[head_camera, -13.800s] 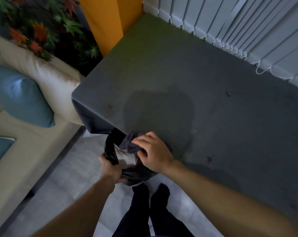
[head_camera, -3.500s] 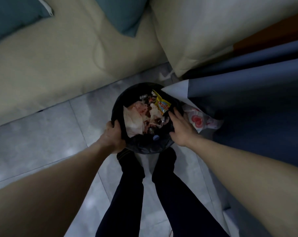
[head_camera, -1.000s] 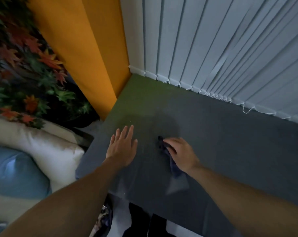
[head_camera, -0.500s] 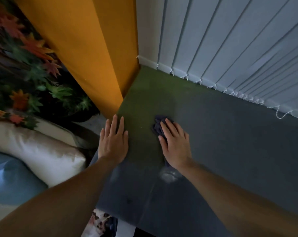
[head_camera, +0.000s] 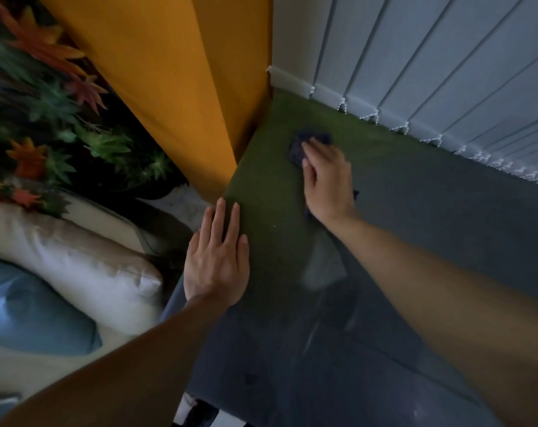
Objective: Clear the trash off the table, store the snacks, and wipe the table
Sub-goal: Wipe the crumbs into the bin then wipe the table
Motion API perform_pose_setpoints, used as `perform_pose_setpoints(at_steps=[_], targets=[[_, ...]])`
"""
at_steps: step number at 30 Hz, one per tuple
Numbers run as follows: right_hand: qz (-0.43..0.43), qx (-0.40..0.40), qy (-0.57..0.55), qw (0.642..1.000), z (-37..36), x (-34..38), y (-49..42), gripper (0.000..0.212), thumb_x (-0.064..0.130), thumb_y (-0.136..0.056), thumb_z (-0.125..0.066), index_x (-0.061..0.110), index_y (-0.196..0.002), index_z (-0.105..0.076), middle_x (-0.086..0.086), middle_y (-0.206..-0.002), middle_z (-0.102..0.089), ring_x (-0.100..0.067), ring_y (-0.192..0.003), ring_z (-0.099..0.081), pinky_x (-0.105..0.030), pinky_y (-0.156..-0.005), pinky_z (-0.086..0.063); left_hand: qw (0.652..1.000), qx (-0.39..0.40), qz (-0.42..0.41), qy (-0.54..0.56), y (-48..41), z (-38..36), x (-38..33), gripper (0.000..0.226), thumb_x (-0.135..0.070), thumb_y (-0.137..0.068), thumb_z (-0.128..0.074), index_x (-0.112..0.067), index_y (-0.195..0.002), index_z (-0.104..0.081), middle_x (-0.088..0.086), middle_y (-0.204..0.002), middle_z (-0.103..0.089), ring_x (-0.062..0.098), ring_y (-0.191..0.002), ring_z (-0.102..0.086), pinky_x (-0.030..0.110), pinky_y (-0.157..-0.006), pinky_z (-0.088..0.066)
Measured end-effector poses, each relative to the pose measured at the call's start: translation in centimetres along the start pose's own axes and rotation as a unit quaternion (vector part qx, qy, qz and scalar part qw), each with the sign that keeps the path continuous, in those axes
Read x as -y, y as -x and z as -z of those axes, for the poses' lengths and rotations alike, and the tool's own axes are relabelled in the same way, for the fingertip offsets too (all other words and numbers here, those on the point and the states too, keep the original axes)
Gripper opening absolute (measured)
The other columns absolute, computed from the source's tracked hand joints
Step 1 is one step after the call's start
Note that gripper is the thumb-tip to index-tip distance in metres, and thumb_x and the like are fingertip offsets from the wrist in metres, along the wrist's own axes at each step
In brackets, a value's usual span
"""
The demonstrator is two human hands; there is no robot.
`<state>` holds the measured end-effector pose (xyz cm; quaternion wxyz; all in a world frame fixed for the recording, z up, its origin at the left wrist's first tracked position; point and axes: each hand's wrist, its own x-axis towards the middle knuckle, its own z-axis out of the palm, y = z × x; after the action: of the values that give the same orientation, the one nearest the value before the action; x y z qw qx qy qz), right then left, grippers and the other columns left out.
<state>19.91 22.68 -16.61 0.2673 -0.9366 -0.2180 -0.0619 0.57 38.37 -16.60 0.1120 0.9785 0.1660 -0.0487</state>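
The table [head_camera: 431,229] has a dark grey cloth top that looks greenish near its far left corner. My right hand [head_camera: 327,180] lies flat on a dark blue cleaning cloth [head_camera: 300,146] and presses it onto the table near that corner. Only the cloth's front end and a small tip by my wrist show past the fingers. My left hand [head_camera: 216,257] rests palm down on the table's left edge, fingers spread, holding nothing. A faint damp streak [head_camera: 323,269] runs behind my right wrist.
An orange wall panel [head_camera: 169,72] meets the table's far left corner. Vertical grey blinds [head_camera: 446,72] hang along the far edge. At left are leafy artificial plants [head_camera: 45,103], a cream cushion [head_camera: 76,257] and a blue pillow [head_camera: 36,318] on a sofa.
My right hand has pushed the cloth farther away, toward the far left corner by the blinds. My left hand stays pressed at the table's left edge.
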Motion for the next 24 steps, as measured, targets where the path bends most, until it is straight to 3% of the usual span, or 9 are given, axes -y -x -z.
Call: perform_pose_setpoints(at_steps=[3,5,7,10,12,17,21,24], targets=[[0.134,0.068,-0.024,0.988,-0.4,0.9,3.1,0.035,0.016,-0.100,-0.051,0.012,-0.134,-0.061,-0.004,-0.139,-0.059,-0.025,-0.128,-0.051,-0.044,-0.101,-0.045,1.000,-0.002,0.001,-0.002,0.1,-0.1,0.0,0.059,-0.044,-0.105,-0.021,-0.023,-0.160,-0.016,0.002,-0.168,-0.010,0.024,-0.154,-0.011,0.041,-0.117,-0.029],[0.168,0.070,-0.006,0.983,0.1,-0.4,2.8,0.036,0.014,-0.100,-0.053,0.014,-0.134,-0.061,-0.001,-0.139,-0.059,-0.026,-0.125,-0.052,-0.044,-0.098,-0.045,1.000,-0.003,0.000,-0.003,0.0,-0.2,0.0,0.059,-0.044,-0.105,-0.021,-0.023,-0.160,-0.016,0.002,-0.168,-0.009,0.024,-0.154,-0.011,0.041,-0.117,-0.029],[0.133,0.037,0.019,0.990,0.3,-1.5,0.7,0.035,0.015,-0.100,-0.052,0.016,-0.133,-0.062,0.000,-0.137,-0.061,-0.029,-0.117,-0.053,-0.045,-0.095,-0.046,1.000,-0.003,-0.002,-0.003,0.0,-0.1,0.0,0.059,-0.044,-0.105,-0.022,-0.023,-0.160,-0.016,0.002,-0.168,-0.009,0.024,-0.155,-0.010,0.040,-0.117,-0.028],[0.015,-0.012,0.022,1.000,-0.2,-1.1,-2.0,0.034,0.015,-0.100,-0.051,0.015,-0.132,-0.063,-0.002,-0.134,-0.063,-0.029,-0.115,-0.051,-0.041,-0.097,-0.045,1.000,-0.001,-0.006,-0.003,-0.1,-0.2,0.1,0.059,-0.044,-0.106,-0.020,-0.023,-0.161,-0.014,0.002,-0.168,-0.007,0.022,-0.155,-0.007,0.038,-0.118,-0.025],[-0.002,-0.023,-0.009,1.000,-0.7,0.9,-1.6,0.033,0.015,-0.100,-0.051,0.013,-0.130,-0.064,-0.003,-0.130,-0.065,-0.028,-0.112,-0.052,-0.037,-0.097,-0.045,1.000,-0.003,-0.008,-0.001,-0.1,-0.2,0.2,0.059,-0.044,-0.106,-0.020,-0.023,-0.160,-0.015,0.003,-0.168,-0.008,0.023,-0.155,-0.008,0.038,-0.118,-0.025],[0.185,0.078,-0.042,0.979,-0.1,2.7,4.9,0.035,0.010,-0.098,-0.055,0.012,-0.132,-0.064,-0.003,-0.131,-0.064,-0.025,-0.112,-0.051,-0.032,-0.095,-0.044,1.000,-0.003,-0.005,0.019,0.0,0.0,0.3,0.061,-0.045,-0.105,-0.021,-0.022,-0.161,-0.013,0.001,-0.168,-0.007,0.019,-0.155,-0.006,0.036,-0.121,-0.020],[0.064,0.001,-0.020,0.998,0.9,1.0,4.7,0.032,0.010,-0.099,-0.055,0.012,-0.129,-0.066,-0.002,-0.129,-0.065,-0.024,-0.109,-0.050,-0.029,-0.093,-0.045,0.996,-0.013,-0.002,0.087,0.6,0.3,0.7,0.062,-0.042,-0.106,-0.029,-0.017,-0.161,-0.013,-0.001,-0.168,-0.008,0.012,-0.154,-0.004,0.031,-0.125,-0.011],[0.019,0.003,-0.037,0.999,0.5,3.7,6.1,0.033,0.012,-0.099,-0.053,0.015,-0.130,-0.065,0.001,-0.131,-0.064,-0.023,-0.110,-0.050,-0.026,-0.093,-0.043,0.987,-0.024,0.006,0.158,1.4,0.8,1.7,0.058,-0.035,-0.107,-0.035,-0.013,-0.159,-0.022,0.003,-0.167,-0.016,0.017,-0.153,-0.016,0.031,-0.124,-0.017]])
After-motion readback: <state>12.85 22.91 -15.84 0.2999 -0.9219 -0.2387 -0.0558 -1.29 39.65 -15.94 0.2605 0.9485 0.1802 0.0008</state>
